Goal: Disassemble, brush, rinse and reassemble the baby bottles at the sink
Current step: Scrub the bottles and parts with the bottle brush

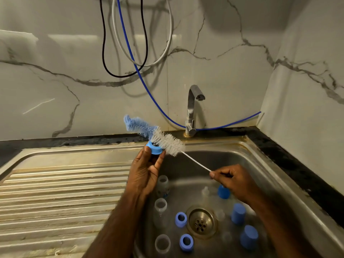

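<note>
Forearms are reaching in from six o'clock over the sink (260,155), where bottles, collars and caps are lying round the drain. At eleven o'clock the left hand (145,175) is pinching a blue screw collar (155,148). At two o'clock the right hand (232,180) is gripping the bottle brush (167,141) by its wire stem; its long axis is slanting toward ten o'clock, white bristles touching the collar's rim, so the left hand is nearer.

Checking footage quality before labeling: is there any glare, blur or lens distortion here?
Head view: soft glare patches on the wall; wide-angle bending curves the sink rim and counter edge; forearms at the bottom blur slightly; the brush and both hands, left and right, stay sharp.
</note>
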Tool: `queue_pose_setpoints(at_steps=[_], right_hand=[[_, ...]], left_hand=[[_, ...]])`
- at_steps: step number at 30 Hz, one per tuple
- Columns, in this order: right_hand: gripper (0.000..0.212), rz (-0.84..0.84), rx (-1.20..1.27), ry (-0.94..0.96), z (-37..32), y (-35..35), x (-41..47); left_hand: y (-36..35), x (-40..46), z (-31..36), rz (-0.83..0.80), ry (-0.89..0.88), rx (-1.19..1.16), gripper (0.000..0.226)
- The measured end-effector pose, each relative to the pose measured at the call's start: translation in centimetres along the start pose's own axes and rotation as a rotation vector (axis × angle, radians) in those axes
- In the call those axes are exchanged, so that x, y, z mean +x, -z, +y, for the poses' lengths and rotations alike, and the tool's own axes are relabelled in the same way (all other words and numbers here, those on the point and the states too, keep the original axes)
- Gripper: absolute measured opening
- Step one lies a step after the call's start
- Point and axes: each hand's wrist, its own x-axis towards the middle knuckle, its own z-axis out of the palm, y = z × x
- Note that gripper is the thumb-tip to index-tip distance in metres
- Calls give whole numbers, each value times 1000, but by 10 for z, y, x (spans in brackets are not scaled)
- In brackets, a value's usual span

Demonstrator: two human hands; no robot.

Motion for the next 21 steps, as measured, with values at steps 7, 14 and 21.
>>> queue_pose_setpoints(at_steps=[7, 14, 21], right_hand=[[22, -2, 41, 21, -1, -5, 2], [23, 40, 16, 57, -6, -15, 0], [21, 69, -51, 50, 2, -6, 1]], left_hand=[[-6, -5, -3, -91, 70, 81, 37], [-9, -9, -12, -131, 109, 296, 45], [-8, -5, -14, -70, 80, 233, 48]])
